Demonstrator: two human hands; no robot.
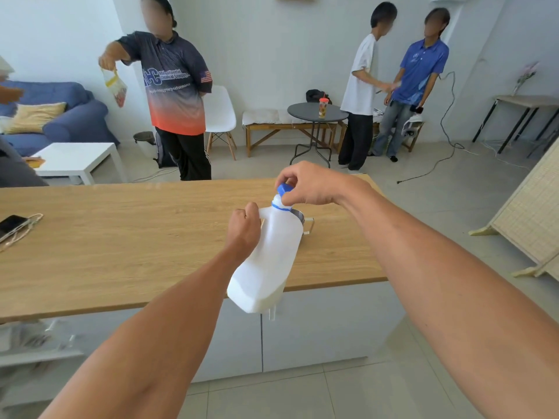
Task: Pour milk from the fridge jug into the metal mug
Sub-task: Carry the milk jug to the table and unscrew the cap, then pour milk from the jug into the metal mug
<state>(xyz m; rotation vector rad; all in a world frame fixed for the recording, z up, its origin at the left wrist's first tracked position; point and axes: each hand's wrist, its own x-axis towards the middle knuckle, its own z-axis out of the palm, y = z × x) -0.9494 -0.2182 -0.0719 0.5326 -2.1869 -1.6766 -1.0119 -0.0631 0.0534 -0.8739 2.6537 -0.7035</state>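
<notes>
A white plastic milk jug (266,261) hangs tilted in the air above the front edge of the wooden counter (121,237), with milk pooled in its lower end. My left hand (243,228) is closed around its handle. My right hand (311,186) pinches the blue cap (283,189) on the jug's neck. Just behind the jug, the metal mug (306,222) stands on the counter; only its rim and square handle show.
A phone with a cable (13,226) lies at the counter's left edge. Beyond the counter stand three people, a round dark table (317,111), a white chair, a bench and a blue sofa. A folding screen (532,213) leans at the right.
</notes>
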